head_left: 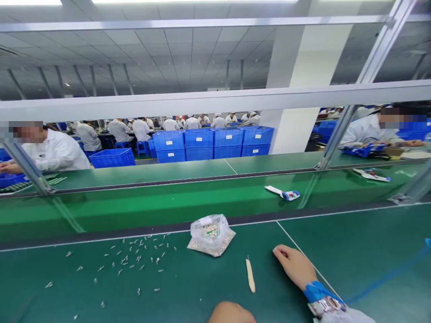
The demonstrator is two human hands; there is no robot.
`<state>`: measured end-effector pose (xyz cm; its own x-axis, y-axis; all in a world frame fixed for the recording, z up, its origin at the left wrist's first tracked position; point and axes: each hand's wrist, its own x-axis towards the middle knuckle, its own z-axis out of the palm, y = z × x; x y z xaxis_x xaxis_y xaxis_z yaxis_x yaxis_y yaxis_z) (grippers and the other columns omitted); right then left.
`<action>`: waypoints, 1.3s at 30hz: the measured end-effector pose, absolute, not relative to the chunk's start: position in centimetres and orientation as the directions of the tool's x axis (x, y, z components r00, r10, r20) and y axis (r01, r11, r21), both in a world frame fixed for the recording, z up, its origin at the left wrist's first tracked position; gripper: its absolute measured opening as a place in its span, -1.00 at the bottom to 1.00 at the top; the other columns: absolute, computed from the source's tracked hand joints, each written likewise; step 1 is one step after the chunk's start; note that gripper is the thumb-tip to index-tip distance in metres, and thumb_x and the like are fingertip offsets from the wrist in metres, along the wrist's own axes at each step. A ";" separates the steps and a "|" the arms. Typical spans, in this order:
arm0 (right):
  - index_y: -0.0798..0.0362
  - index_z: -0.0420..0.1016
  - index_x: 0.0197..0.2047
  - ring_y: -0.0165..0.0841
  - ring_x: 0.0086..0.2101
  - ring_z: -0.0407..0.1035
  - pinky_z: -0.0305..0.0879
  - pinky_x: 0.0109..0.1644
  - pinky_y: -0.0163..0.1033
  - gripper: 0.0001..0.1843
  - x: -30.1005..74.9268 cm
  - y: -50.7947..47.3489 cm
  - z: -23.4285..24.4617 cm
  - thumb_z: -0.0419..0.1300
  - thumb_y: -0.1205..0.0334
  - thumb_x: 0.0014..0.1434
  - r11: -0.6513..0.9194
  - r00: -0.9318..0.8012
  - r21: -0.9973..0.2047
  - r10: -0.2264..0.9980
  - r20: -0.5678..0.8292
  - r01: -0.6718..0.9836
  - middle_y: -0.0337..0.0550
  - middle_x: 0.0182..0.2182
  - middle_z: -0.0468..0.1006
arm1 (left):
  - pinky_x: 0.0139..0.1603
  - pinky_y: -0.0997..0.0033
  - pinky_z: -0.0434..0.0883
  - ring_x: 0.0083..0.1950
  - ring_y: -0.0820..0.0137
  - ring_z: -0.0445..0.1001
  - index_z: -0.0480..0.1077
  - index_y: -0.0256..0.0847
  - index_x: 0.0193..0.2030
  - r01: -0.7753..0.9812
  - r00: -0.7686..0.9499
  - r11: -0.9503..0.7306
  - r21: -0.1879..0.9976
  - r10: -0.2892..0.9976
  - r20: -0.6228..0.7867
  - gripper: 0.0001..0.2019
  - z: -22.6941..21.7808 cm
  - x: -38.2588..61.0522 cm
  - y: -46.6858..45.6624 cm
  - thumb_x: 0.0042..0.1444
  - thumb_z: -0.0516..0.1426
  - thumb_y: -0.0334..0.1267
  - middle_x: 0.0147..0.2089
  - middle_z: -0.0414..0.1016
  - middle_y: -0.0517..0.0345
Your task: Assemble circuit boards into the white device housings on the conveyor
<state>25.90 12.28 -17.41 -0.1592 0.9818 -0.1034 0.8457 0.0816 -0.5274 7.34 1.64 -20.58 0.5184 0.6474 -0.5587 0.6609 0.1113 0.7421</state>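
My right hand (298, 268) rests on the green tabletop (188, 287), its fingers curled in and nothing showing in them. A blue wrist strap (314, 291) is around that wrist. Only the back of my left hand (232, 312) shows at the bottom edge; its fingers are hidden. Between and ahead of the hands lies a slim tool with a cream handle and a thin dark tip (250, 274), touched by neither. Further off sits an open clear plastic bag (212, 235) full of small pale parts. Many small silvery parts (138, 259) are scattered at the left.
Beyond the table edge runs a green conveyor belt (161, 204), carrying a white and blue object (284, 193) and another similar one (372, 175). Metal frame posts (340, 130) rise along it. Co-workers (63, 150) sit across, with stacked blue bins (198, 143) behind. A blue cord (387, 280) trails right.
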 end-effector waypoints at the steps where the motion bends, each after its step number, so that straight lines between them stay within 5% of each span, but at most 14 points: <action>1: 0.02 0.44 -0.47 -0.30 -0.40 0.40 0.11 -0.36 -0.29 -0.65 25.9 12.2 -17.4 -0.09 0.11 0.17 0.086 -0.158 -0.530 0.983 -0.092 0.843 -0.21 -0.50 0.52 | -0.15 0.27 0.49 -0.13 0.36 0.48 0.40 -0.19 -0.04 0.666 0.517 0.127 0.735 0.632 -0.578 -0.78 -20.7 7.7 2.1 0.24 0.10 -0.17 -0.02 0.46 0.06; 20: 0.04 0.38 -0.54 -0.35 -0.48 0.32 -0.02 -0.44 -0.32 -0.65 25.9 12.2 -18.1 -0.07 0.12 0.17 0.117 -0.145 -0.508 0.989 -0.017 0.853 -0.22 -0.59 0.42 | -0.16 0.26 0.49 -0.14 0.36 0.48 0.39 -0.21 -0.03 0.713 0.408 0.304 0.632 0.553 -0.726 -0.78 -21.0 7.6 1.8 0.22 0.12 -0.19 -0.04 0.46 0.06; 32: 0.04 0.38 -0.56 -0.35 -0.50 0.33 0.01 -0.46 -0.33 -0.64 25.8 12.0 -17.4 -0.07 0.13 0.15 0.126 -0.148 -0.504 0.989 -0.004 0.855 -0.22 -0.61 0.45 | -0.08 0.20 0.47 -0.06 0.31 0.46 0.39 -0.17 0.00 0.609 0.459 0.045 0.792 0.794 -0.398 -0.75 -18.3 5.0 -2.5 0.25 0.08 -0.15 0.05 0.43 0.03; 39: 0.02 0.43 -0.53 -0.32 -0.46 0.37 0.05 -0.44 -0.32 -0.66 25.9 12.1 -17.2 -0.06 0.12 0.15 0.107 -0.141 -0.500 0.990 -0.031 0.859 -0.21 -0.56 0.50 | -0.16 0.24 0.47 -0.24 0.38 0.51 0.45 -0.27 -0.16 0.673 0.428 -0.086 0.735 0.855 -0.292 -0.78 -17.1 5.0 -3.8 0.21 0.13 -0.15 -0.23 0.52 0.13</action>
<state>25.85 12.09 -17.23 -0.1407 0.9896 -0.0310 0.8593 0.1065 -0.5002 4.96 -3.77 -17.10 0.4280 0.8554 -0.2917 0.6729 -0.0862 0.7347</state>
